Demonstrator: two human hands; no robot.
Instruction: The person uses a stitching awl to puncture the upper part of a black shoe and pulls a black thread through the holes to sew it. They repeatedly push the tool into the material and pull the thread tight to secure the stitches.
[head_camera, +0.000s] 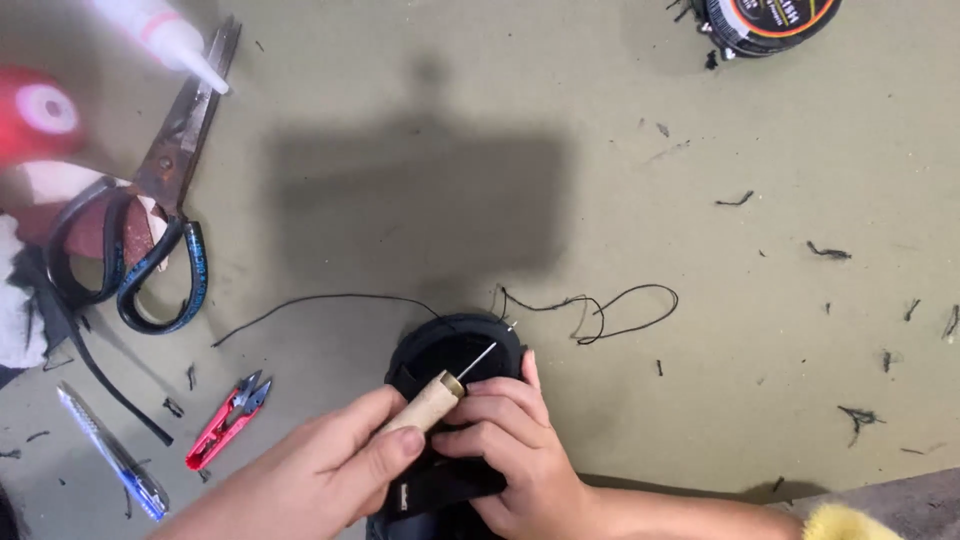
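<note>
My left hand (320, 470) grips a wooden-handled awl (432, 400) whose thin metal needle points up and right into a black shoe (450, 350). My right hand (510, 440) holds the black shoe from the right, fingers curled over its opening. The shoe sits at the near edge of the olive table (600, 150), partly hidden under both hands. A black thread (600, 310) runs from the shoe in loops to the right and in a long strand to the left.
Large black-handled scissors (150, 220) lie at the left, under a white glue nozzle (170, 40). Red thread snips (228, 420) and a blue utility knife (110, 450) lie at the lower left. A thread spool (765, 22) sits top right. Thread scraps dot the table.
</note>
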